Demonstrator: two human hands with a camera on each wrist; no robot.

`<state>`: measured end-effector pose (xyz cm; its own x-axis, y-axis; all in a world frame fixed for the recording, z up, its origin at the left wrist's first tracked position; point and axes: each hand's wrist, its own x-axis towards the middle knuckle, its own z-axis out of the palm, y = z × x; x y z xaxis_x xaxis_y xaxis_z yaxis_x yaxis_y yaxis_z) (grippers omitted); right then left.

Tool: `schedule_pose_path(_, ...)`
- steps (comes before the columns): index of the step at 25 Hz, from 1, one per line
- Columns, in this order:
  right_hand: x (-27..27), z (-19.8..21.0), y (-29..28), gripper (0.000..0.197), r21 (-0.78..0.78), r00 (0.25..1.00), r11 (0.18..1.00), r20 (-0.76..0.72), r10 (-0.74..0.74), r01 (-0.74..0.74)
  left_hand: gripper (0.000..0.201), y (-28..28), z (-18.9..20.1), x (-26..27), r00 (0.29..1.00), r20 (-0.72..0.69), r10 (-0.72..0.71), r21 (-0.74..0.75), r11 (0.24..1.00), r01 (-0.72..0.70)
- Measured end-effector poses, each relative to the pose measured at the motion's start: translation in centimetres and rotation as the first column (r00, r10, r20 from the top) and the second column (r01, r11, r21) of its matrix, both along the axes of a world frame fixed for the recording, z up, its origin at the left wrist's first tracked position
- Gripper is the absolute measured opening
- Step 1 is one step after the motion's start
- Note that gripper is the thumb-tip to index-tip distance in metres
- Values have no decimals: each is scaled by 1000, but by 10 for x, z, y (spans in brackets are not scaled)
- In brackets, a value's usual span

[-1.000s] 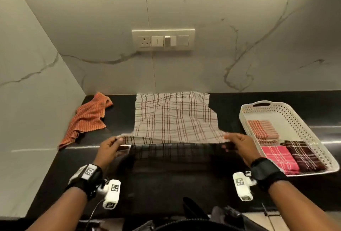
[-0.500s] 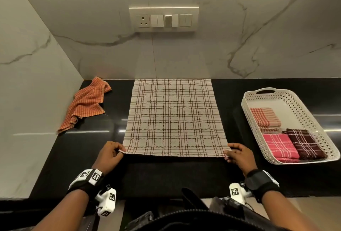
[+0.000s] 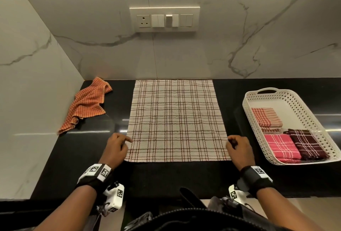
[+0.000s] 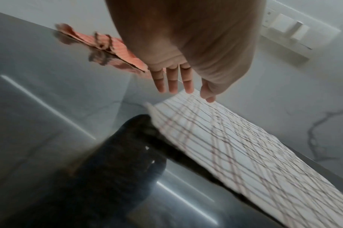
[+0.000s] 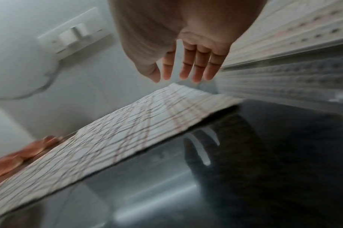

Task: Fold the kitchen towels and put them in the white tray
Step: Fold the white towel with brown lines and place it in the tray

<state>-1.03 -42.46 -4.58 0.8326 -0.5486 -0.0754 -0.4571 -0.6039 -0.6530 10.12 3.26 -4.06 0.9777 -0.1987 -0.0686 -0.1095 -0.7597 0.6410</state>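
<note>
Beige plaid towel [image 3: 176, 120] spread flat on black counter [image 3: 88, 157], far edge at wall. My left hand [image 3: 115, 148] at its near-left edge, my right hand [image 3: 239, 148] at near-right edge; wrist views show fingers of both straight and loose, holding nothing. Step, I judge: first fold not begun. Next: pinch near corners, carry to far edge. White tray [image 3: 258, 94] to right, well apart, holds three folded towels [image 3: 282, 148]. Crumpled orange towel [image 3: 86, 104] at left waits. Nothing blocks fold
</note>
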Motion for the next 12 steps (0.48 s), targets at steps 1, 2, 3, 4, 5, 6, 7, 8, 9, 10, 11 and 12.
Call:
schedule_pose_path(1, 9, 4, 15, 25, -28, 996, 996, 26, 87, -86, 31, -14, 1, 2, 999, 23, -36, 5, 999, 36)
schedule_pose_path(2, 19, 6, 34, 32, -62, 980, 978, 29, 199, -197, 27, -30, 0, 2, 997, 24, -75, 22, 997, 75)
schedule_pose_path(3, 27, 7, 56, 42, -94, 946, 942, -4, 324, -323, 30, -49, -2, 1, 993, 6, -118, 65, 991, 117)
schedule_pose_path(4, 34, 6, 79, 53, -119, 893, 885, -69, 445, -450, 40, -68, -5, -3, 985, -29, -170, 126, 977, 172)
schedule_pose_path(5, 39, 4, 103, 63, -146, 824, 812, -150, 547, -565, 52, -87, -10, -10, 972, -81, -222, 205, 950, 234)
schedule_pose_path(6, 41, -1, 124, 69, -168, 743, 726, -237, 626, -666, 61, -102, -19, -16, 954, -134, -268, 287, 911, 296)
schedule_pose_path(7, 41, -8, 142, 70, -176, 657, 638, -312, 686, -750, 67, -113, -26, -24, 935, -180, -305, 352, 868, 351)
schedule_pose_path(8, 37, -16, 153, 69, -171, 585, 566, -364, 724, -807, 71, -118, -33, -31, 921, -205, -332, 395, 832, 388)
schedule_pose_path(9, 34, -24, 157, 68, -168, 542, 522, -396, 741, -836, 74, -119, -39, -35, 914, -205, -349, 426, 809, 405)
schedule_pose_path(10, 31, -30, 151, 67, -170, 536, 515, -410, 738, -840, 76, -114, -45, -36, 916, -195, -350, 452, 797, 401)
schedule_pose_path(11, 29, -36, 138, 67, -174, 566, 550, -419, 710, -817, 75, -105, -49, -35, 925, -185, -332, 467, 799, 380)
schedule_pose_path(12, 27, -39, 120, 67, -182, 624, 614, -429, 653, -768, 73, -93, -52, -33, 940, -176, -293, 470, 814, 341)
